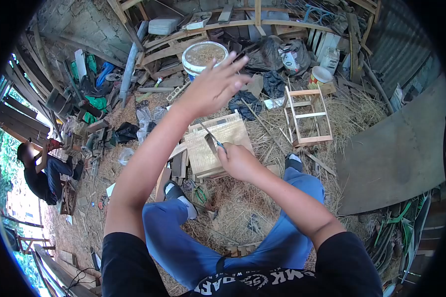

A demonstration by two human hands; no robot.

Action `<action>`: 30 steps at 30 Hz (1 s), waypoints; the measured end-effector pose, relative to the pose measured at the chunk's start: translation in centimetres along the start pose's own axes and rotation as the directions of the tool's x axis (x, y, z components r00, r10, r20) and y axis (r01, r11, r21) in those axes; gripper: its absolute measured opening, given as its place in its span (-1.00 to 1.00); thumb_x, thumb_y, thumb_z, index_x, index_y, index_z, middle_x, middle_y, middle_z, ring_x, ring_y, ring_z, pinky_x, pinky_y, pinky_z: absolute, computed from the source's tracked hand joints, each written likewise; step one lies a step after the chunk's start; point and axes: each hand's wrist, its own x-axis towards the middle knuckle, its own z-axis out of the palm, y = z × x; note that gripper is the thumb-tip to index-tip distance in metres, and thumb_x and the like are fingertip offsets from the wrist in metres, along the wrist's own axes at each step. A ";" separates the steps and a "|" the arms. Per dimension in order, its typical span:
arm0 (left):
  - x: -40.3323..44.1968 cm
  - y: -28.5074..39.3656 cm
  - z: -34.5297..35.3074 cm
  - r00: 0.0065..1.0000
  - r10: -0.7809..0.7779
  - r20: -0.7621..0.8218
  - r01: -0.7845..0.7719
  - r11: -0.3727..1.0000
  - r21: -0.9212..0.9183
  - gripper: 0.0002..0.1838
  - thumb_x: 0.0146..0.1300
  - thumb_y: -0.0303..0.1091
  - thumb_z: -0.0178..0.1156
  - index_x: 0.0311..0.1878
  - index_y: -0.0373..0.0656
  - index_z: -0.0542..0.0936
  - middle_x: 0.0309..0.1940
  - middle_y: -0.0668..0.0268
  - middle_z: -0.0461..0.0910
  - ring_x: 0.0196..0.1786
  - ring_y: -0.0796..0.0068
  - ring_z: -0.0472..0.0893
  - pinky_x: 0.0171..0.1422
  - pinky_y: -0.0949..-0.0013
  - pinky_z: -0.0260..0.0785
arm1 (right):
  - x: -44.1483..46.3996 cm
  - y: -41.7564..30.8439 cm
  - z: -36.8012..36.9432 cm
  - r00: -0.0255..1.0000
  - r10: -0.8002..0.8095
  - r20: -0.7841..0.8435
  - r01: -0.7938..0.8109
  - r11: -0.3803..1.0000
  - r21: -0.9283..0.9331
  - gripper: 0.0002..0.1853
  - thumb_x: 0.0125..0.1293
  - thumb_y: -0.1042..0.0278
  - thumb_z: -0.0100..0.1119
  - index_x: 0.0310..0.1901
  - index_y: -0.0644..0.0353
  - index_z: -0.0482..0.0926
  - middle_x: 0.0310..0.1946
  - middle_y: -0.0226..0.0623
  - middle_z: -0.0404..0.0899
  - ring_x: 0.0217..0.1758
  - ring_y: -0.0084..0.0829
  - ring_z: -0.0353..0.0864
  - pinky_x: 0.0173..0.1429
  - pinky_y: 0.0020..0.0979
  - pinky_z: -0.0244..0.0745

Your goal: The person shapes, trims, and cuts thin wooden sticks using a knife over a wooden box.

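My left hand (215,86) is raised with its fingers spread, holding nothing, above the far side of a wooden box (223,136). In my right hand (236,161) is a knife-like tool with a blue handle (221,148). Its dark blade (210,139) points up and to the left, over the pale top of the box. The box stands on the ground between my feet, and whether the blade touches it I cannot tell.
A small wooden frame (308,116) stands right of the box. Behind are a round white bucket (204,54) and a smaller bucket (321,76). Another person (44,173) sits at the far left. A large brown sheet (394,153) leans at the right. Scrap wood lies around.
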 end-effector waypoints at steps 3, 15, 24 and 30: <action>-2.8 -0.1 3.3 0.983 -0.068 0.168 0.072 0.997 -0.016 -0.33 0.62 0.24 -0.39 0.34 0.11 0.60 0.67 0.26 0.13 0.73 0.06 -0.04 0.71 -0.36 -0.23 | 0.5 0.3 0.7 1.000 -0.021 0.013 0.020 0.997 0.070 -0.54 0.60 0.13 -0.08 -0.20 0.41 0.63 -0.45 0.22 0.65 -0.32 0.25 0.68 -0.11 0.12 0.56; -4.3 0.2 2.9 0.952 -0.066 0.298 0.068 0.998 0.005 -0.37 0.63 0.24 -0.41 0.35 0.28 0.61 0.71 0.44 0.04 0.75 0.12 -0.11 0.66 -0.52 -0.44 | 0.5 0.1 1.1 0.997 -0.043 -0.060 0.039 0.997 -0.070 -0.56 0.59 0.13 -0.05 -0.24 0.39 0.63 -0.47 0.21 0.66 -0.33 0.24 0.69 -0.12 0.12 0.57; 2.8 2.7 -6.7 0.990 0.089 -0.111 -0.082 0.994 0.066 -0.37 0.65 0.19 -0.45 0.37 0.22 0.56 0.71 0.38 0.04 0.75 0.12 -0.12 0.73 -0.32 -0.45 | 0.7 0.9 0.9 0.997 -0.025 -0.073 0.021 0.998 -0.060 -0.57 0.57 0.14 -0.04 -0.23 0.38 0.63 -0.44 0.22 0.66 -0.30 0.24 0.69 -0.10 0.13 0.57; -1.1 -0.5 1.2 0.987 -0.038 0.159 0.060 0.989 -0.132 -0.31 0.65 0.19 -0.50 0.36 0.08 0.56 0.69 0.24 0.07 0.75 0.10 -0.14 0.76 -0.19 -0.47 | 0.1 1.2 0.4 0.998 0.001 -0.063 -0.006 0.997 -0.079 -0.54 0.58 0.11 -0.05 -0.24 0.39 0.64 -0.39 0.25 0.67 -0.26 0.24 0.70 -0.06 0.13 0.57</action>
